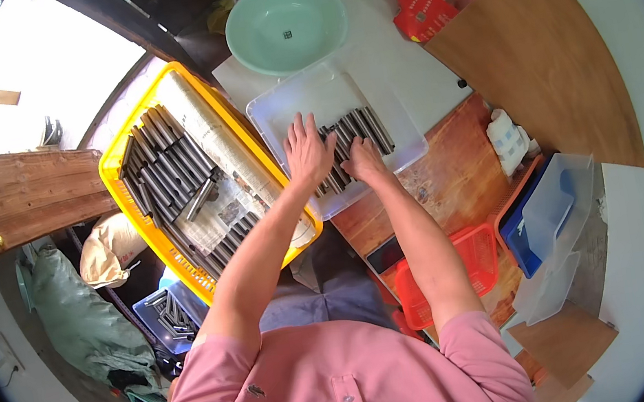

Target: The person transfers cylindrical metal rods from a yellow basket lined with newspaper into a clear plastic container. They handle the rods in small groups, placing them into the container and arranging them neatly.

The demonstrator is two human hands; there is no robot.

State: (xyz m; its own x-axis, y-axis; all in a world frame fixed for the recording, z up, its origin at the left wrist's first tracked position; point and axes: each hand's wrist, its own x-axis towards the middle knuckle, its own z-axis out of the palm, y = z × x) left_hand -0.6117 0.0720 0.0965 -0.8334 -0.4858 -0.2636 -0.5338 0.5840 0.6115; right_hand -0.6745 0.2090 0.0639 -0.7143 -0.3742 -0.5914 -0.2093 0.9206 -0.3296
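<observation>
Lying parallel in a clear tray (282, 109), seemingly for alignment, dark rods (369, 126) are overlapped by the spread left grip (309, 156); whether the curled right grip (365, 161) pinches one cannot be told.

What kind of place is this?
Perhaps a small workshop or packing room: lots of dark rods lie in a clear plastic tray, and many similar ones fill much of a big yellow basket.
</observation>
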